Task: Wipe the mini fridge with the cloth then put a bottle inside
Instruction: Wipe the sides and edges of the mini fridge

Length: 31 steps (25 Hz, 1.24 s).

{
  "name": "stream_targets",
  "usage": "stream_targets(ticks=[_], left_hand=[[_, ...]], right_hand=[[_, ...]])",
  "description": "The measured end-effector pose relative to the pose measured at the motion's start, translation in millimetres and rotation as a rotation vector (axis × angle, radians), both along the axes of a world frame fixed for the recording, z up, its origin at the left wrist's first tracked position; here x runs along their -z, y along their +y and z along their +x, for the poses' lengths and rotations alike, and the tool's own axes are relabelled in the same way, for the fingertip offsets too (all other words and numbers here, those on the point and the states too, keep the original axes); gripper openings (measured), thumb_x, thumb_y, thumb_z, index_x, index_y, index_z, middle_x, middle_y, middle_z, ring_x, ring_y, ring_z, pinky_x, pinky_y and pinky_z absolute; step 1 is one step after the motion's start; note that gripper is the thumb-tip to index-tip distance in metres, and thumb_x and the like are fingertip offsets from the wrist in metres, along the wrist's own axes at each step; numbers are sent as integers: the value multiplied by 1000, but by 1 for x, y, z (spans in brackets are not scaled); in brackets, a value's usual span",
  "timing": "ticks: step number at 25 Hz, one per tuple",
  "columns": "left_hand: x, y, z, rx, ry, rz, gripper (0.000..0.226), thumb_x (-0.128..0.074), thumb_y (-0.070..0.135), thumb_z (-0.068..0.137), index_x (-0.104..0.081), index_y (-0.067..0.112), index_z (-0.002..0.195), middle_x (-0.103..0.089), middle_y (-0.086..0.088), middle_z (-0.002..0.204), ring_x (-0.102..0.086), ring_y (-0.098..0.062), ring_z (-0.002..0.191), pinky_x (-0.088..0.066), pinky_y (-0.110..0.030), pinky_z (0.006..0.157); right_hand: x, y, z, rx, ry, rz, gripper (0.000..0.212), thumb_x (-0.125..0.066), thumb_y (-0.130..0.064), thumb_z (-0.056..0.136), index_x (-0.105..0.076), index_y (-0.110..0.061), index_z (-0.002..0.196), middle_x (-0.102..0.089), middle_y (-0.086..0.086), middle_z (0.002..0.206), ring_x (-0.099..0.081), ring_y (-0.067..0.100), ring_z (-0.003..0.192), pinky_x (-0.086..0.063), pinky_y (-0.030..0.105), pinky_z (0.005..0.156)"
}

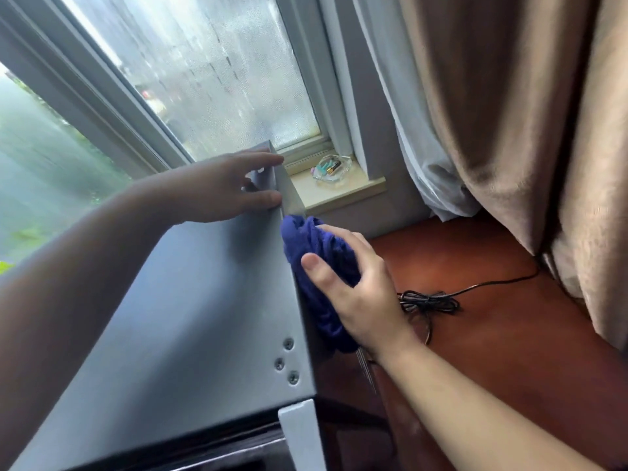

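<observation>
One wide-angle view, worn on the head, looks forward and steeply down over the top of the mini fridge [190,300], which runs slanted through the lower left of the frame. It sits close: both forearms enter from the bottom corners, and the left hand [221,188] and right hand [360,290] reach mid-frame. It faces a window [204,79] at upper left, a curtain [509,113] at right, and a red-brown wooden surface [492,334] at lower right.
</observation>
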State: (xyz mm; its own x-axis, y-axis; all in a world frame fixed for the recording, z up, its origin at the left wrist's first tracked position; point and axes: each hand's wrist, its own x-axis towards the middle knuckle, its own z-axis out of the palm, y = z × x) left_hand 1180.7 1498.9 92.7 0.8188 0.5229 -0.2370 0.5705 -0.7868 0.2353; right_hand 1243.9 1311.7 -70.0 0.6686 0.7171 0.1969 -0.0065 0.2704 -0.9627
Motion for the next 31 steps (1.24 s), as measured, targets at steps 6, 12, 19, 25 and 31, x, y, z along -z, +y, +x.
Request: stream_targets(ticks=[6,12,19,25,31], left_hand=[[0,11,5,-112,-46,-60,57,-63,27,96,-44,38,149,-53,18,146,-57,-4,127,-40,-36,116],[4,17,2,-191,-116,-65,57,-69,21,93,-51,42,143,-60,19,138,-54,4,128,-38,-31,117],[-8,12,16,-190,-37,55,50,-74,29,89,-59,52,130,-69,23,123,-62,4,118,-42,-30,111],[-21,6,31,-216,22,129,47,-75,28,87,-64,44,130,-71,21,114,-65,2,109,-42,-24,102],[-16,11,30,-315,-65,31,49,-72,20,91,-61,36,136,-72,21,118,-67,4,108,-48,-29,106]], right_hand=[[-16,88,44,-24,0,-47,43,-72,-54,82,-74,-20,109,-77,-3,110,-70,10,109,-53,41,102],[50,124,76,-234,157,-382,34,-60,-55,94,-68,-24,106,-73,-5,108,-68,11,98,-50,25,83],[152,67,42,-196,415,-566,50,-64,-65,70,-70,-22,96,-78,-3,104,-72,20,107,-54,41,102],[48,118,66,-120,130,-205,47,-68,-61,78,-72,-24,106,-75,0,106,-71,15,104,-55,36,96],[1,189,109,-188,48,-131,52,-69,-61,78,-74,-21,110,-77,-13,101,-70,5,106,-52,36,104]])
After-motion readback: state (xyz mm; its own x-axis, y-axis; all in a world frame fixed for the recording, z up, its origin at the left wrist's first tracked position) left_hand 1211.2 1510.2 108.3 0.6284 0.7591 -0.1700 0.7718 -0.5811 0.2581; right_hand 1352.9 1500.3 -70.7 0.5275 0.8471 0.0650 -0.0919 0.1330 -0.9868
